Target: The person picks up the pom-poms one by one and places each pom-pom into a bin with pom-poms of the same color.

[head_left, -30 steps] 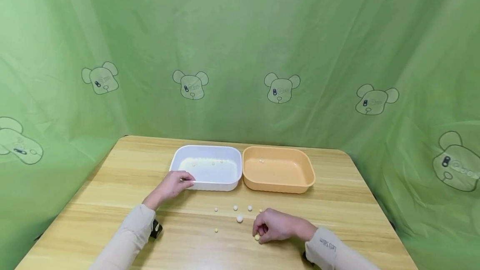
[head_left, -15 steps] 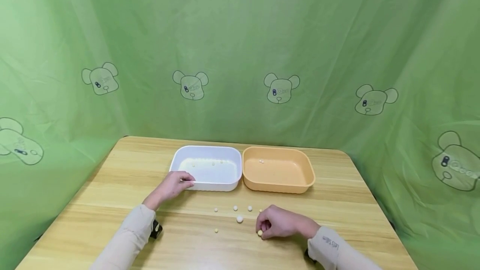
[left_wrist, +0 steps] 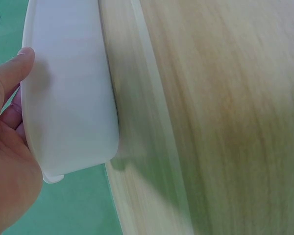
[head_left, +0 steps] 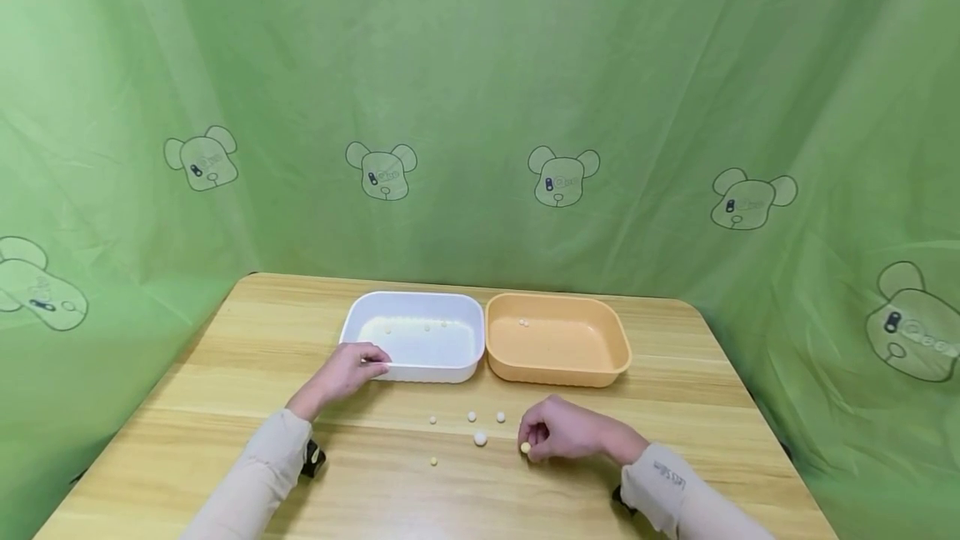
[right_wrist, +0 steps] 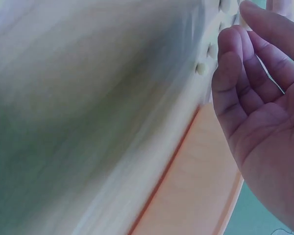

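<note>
My left hand (head_left: 345, 369) grips the near-left rim of a white plastic bin (head_left: 435, 374), thumb outside and fingers over the inner side, as the left wrist view shows with the bin wall (left_wrist: 71, 93). With thumb and index finger my right hand (head_left: 572, 430) pinches a yellow ball (head_left: 525, 447) low over the table. To its left lie a larger white ball (head_left: 480, 438), two smaller white balls, a tiny pale ball (head_left: 432, 420) and a tiny yellow ball (head_left: 433, 462). In the right wrist view, another small ball (right_wrist: 201, 68) lies beyond my curled fingers.
An orange bin (head_left: 557, 376) stands right against the white one, with two tiny white balls (head_left: 523, 322) inside. Several small pale balls (head_left: 427, 327) lie in the white bin. A green curtain (head_left: 480, 215) hangs behind the wooden table (head_left: 360, 490).
My right hand has moved a little forward and right with the yellow ball, and now covers a small yellow ball that showed behind it. The left hand has stayed on the rim.
</note>
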Demonstrator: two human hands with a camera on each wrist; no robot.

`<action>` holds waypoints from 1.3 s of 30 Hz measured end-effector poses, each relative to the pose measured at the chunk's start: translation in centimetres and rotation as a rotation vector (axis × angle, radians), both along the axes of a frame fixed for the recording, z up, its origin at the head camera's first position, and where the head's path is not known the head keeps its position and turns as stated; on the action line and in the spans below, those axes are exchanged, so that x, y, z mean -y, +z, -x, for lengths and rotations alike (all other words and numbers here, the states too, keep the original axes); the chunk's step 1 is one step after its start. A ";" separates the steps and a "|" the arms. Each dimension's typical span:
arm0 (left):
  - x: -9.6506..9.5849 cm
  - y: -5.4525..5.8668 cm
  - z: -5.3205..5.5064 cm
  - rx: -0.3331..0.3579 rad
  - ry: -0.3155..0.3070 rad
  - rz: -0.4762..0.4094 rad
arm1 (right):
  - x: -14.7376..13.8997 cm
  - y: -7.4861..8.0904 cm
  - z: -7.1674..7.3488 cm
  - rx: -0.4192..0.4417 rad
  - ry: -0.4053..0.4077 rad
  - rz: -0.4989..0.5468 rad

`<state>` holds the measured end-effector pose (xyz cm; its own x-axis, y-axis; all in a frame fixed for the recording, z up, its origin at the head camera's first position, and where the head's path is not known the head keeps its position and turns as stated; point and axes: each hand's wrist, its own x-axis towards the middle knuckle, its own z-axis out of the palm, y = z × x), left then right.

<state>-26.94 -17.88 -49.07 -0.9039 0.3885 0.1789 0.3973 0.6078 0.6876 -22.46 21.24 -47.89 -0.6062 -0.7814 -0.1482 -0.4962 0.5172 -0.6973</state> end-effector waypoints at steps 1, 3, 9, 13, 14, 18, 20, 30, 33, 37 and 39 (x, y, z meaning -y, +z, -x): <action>0.0 0.0 0.0 0.000 0.001 0.000 | 0.0 0.0 0.1 0.003 -0.007 0.001; 0.0 0.0 0.0 -0.002 0.003 0.000 | -0.1 0.1 0.2 0.015 -0.021 0.003; -0.1 0.0 0.0 0.001 0.008 -0.008 | -0.2 0.3 0.5 -0.017 -0.026 0.006; -0.1 -0.1 0.0 -0.004 0.009 -0.005 | -0.3 0.6 0.8 -0.077 -0.016 0.011; -0.1 -0.1 0.0 0.002 0.012 -0.006 | -0.4 0.7 0.9 -0.085 -0.017 0.012; -0.1 -0.1 0.0 0.008 0.012 -0.009 | -0.4 1.2 1.3 -0.118 -0.016 0.025; -0.1 0.0 0.0 0.010 0.011 -0.010 | -0.4 1.4 1.6 -0.136 -0.022 0.025; 0.0 0.1 0.0 0.004 0.016 -0.001 | 0.0 3.3 2.7 -0.155 -0.069 0.071; 0.0 0.0 0.0 0.004 0.017 -0.001 | 0.1 3.9 3.0 -0.174 -0.081 0.086; 0.0 -0.1 0.1 -0.002 0.008 -0.006 | 0.1 4.3 3.5 -0.176 -0.105 0.091; 0.0 -0.1 0.1 0.002 0.008 -0.011 | 0.1 4.3 3.8 -0.174 -0.120 0.091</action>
